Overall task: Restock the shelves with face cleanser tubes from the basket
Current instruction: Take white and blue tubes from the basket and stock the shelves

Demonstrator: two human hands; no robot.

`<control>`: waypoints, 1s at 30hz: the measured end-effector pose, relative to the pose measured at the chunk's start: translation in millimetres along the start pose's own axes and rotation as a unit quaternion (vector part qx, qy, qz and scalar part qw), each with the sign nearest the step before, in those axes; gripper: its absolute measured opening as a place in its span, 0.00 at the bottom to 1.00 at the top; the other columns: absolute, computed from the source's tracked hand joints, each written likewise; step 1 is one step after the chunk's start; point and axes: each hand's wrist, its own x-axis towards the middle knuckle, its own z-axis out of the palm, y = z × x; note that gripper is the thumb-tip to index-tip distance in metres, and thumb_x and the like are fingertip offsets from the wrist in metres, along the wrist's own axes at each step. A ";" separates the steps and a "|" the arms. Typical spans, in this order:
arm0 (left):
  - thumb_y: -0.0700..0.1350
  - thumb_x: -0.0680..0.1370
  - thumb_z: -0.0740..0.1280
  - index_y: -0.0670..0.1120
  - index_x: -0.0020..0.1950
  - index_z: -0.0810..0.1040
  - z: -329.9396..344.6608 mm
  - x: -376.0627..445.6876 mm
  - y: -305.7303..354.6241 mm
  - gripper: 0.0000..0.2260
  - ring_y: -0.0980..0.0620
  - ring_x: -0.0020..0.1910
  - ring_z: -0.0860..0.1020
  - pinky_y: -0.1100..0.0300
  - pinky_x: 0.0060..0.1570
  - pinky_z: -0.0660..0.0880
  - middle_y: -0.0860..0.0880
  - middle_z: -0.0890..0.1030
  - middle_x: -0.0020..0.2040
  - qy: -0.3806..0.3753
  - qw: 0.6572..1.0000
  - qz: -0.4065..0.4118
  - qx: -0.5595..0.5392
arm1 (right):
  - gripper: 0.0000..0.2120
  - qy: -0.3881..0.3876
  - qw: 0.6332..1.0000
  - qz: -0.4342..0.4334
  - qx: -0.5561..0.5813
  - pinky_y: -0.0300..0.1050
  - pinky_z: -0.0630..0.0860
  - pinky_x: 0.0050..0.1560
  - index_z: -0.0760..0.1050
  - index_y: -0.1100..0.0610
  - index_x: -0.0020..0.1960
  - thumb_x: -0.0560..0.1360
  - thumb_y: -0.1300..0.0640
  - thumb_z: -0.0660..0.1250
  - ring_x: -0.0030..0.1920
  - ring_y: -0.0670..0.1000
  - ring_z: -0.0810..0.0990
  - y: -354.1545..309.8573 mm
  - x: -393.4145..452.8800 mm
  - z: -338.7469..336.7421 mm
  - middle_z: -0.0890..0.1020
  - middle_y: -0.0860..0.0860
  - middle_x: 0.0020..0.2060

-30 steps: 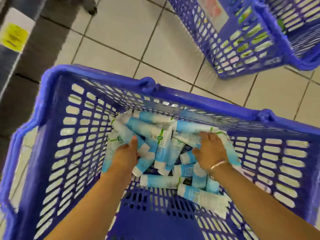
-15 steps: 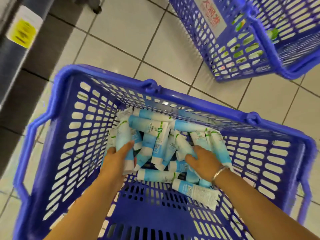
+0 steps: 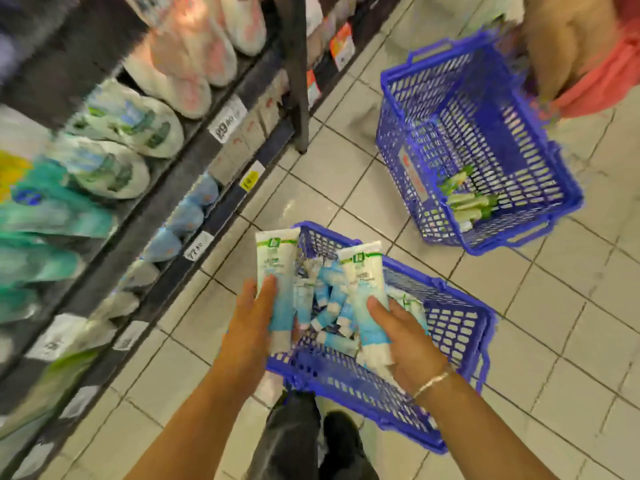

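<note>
Tubes of face cleanser fill both hands: the left hand (image 3: 254, 317) wraps its fingers round one tube (image 3: 278, 271), the right hand (image 3: 403, 336) round another (image 3: 367, 289), both held above the basket (image 3: 460, 327) where more lie heaped. Each tube's long axis runs upright, flat crimped end up and cap down. Reaching toward the shelves (image 3: 194, 161) at left, a loose grip could let one slip to the floor.

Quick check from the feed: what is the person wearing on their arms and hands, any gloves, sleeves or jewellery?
No gloves: both the left hand and right hand are bare. Both forearms are bare as far as the frame shows, with no sleeve in view. The only item worn is a thin, pale metallic bracelet around the right wrist. No rings or watch can be made out.
</note>
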 end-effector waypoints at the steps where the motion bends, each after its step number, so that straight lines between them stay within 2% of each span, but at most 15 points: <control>1: 0.60 0.69 0.63 0.49 0.45 0.72 -8.6 -16.5 18.9 0.16 0.58 0.25 0.78 0.64 0.25 0.75 0.49 0.78 0.31 -0.007 0.999 0.006 -0.039 | 0.23 -0.015 1.000 -0.015 0.010 0.45 0.77 0.40 0.78 0.51 0.54 0.61 0.44 0.68 0.41 0.48 0.82 -13.2 -17.9 12.7 0.84 0.48 0.43; 3: 0.62 0.64 0.64 0.46 0.49 0.72 -25.1 -46.0 49.2 0.23 0.53 0.26 0.78 0.60 0.26 0.76 0.47 0.79 0.32 -0.003 0.995 0.026 -0.094 | 0.22 -0.046 0.997 -0.047 0.027 0.45 0.79 0.42 0.77 0.54 0.57 0.65 0.48 0.66 0.41 0.48 0.83 -38.4 -54.4 38.7 0.85 0.49 0.44; 4: 0.62 0.65 0.63 0.45 0.51 0.72 -33.8 -59.0 59.9 0.24 0.52 0.26 0.78 0.60 0.25 0.75 0.45 0.79 0.33 0.004 0.993 0.036 -0.117 | 0.20 -0.064 0.996 -0.057 0.031 0.44 0.80 0.41 0.77 0.55 0.56 0.66 0.50 0.65 0.40 0.48 0.84 -50.0 -72.9 51.4 0.85 0.50 0.43; 7: 0.58 0.76 0.56 0.43 0.54 0.75 -56.5 -109.1 88.1 0.21 0.54 0.24 0.77 0.64 0.21 0.72 0.47 0.81 0.32 0.033 0.982 0.059 -0.175 | 0.12 -0.102 0.992 -0.077 0.014 0.40 0.77 0.28 0.76 0.56 0.53 0.71 0.53 0.63 0.30 0.48 0.81 -73.2 -129.5 87.3 0.84 0.52 0.37; 8: 0.57 0.77 0.54 0.44 0.54 0.75 -65.1 -126.0 93.0 0.20 0.54 0.23 0.77 0.65 0.20 0.72 0.48 0.82 0.31 0.042 0.979 0.069 -0.185 | 0.12 -0.106 0.991 -0.081 0.012 0.39 0.76 0.26 0.76 0.56 0.55 0.74 0.54 0.62 0.28 0.48 0.81 -78.1 -148.3 97.5 0.84 0.52 0.38; 11: 0.58 0.78 0.54 0.44 0.55 0.74 -87.1 -185.8 110.2 0.20 0.53 0.23 0.77 0.65 0.20 0.71 0.48 0.82 0.31 0.058 0.966 0.092 -0.234 | 0.22 -0.141 0.986 -0.090 0.009 0.39 0.76 0.25 0.68 0.59 0.68 0.75 0.55 0.61 0.29 0.46 0.82 -86.5 -204.9 127.3 0.82 0.53 0.43; 13: 0.58 0.78 0.55 0.45 0.54 0.75 -102.8 -227.5 120.3 0.18 0.53 0.22 0.77 0.64 0.20 0.72 0.48 0.83 0.31 0.081 0.953 0.093 -0.276 | 0.24 -0.175 0.980 -0.098 -0.002 0.40 0.76 0.25 0.62 0.59 0.72 0.77 0.55 0.59 0.30 0.47 0.82 -86.6 -240.1 142.5 0.79 0.55 0.48; 16: 0.58 0.77 0.57 0.45 0.51 0.76 -134.5 -289.9 131.9 0.18 0.53 0.21 0.77 0.64 0.19 0.72 0.48 0.82 0.29 0.110 0.937 0.118 -0.311 | 0.21 -0.229 0.966 -0.119 -0.020 0.43 0.77 0.28 0.67 0.57 0.67 0.75 0.53 0.60 0.32 0.49 0.82 -86.5 -290.1 171.0 0.81 0.54 0.42; 19: 0.56 0.77 0.58 0.44 0.49 0.77 -174.4 -356.4 136.7 0.17 0.54 0.20 0.77 0.66 0.18 0.71 0.48 0.81 0.27 0.159 0.919 0.169 -0.321 | 0.09 -0.284 0.949 -0.133 -0.021 0.42 0.80 0.31 0.72 0.53 0.57 0.78 0.57 0.57 0.33 0.48 0.83 -80.5 -339.1 206.8 0.85 0.49 0.37; 20: 0.56 0.76 0.59 0.44 0.50 0.77 -188.3 -376.9 135.5 0.17 0.54 0.22 0.77 0.65 0.19 0.72 0.48 0.82 0.28 0.165 0.909 0.186 -0.333 | 0.08 -0.302 0.944 -0.134 -0.024 0.42 0.80 0.32 0.72 0.53 0.55 0.79 0.58 0.56 0.33 0.48 0.83 -76.2 -356.1 220.6 0.85 0.49 0.36; 24: 0.57 0.71 0.62 0.45 0.54 0.77 -246.6 -457.3 124.3 0.20 0.53 0.27 0.79 0.60 0.24 0.76 0.46 0.83 0.35 0.195 0.871 0.249 -0.376 | 0.10 -0.381 0.914 -0.130 -0.045 0.41 0.80 0.33 0.72 0.56 0.56 0.79 0.58 0.55 0.36 0.51 0.79 -51.2 -423.0 277.5 0.80 0.54 0.40; 27: 0.56 0.73 0.61 0.47 0.54 0.77 -293.0 -507.2 113.5 0.17 0.52 0.27 0.79 0.60 0.24 0.76 0.46 0.83 0.35 0.229 0.843 0.282 -0.396 | 0.11 -0.423 0.895 -0.124 -0.064 0.41 0.81 0.34 0.71 0.55 0.58 0.79 0.58 0.55 0.40 0.53 0.78 -27.6 -469.2 319.8 0.80 0.55 0.44; 30: 0.54 0.75 0.60 0.46 0.53 0.76 -344.0 -549.8 101.0 0.14 0.52 0.26 0.79 0.61 0.24 0.77 0.46 0.83 0.34 0.255 0.815 0.319 -0.412 | 0.10 -0.472 0.867 -0.128 -0.092 0.42 0.80 0.33 0.72 0.54 0.58 0.79 0.58 0.55 0.37 0.52 0.81 1.9 -508.8 360.8 0.83 0.53 0.41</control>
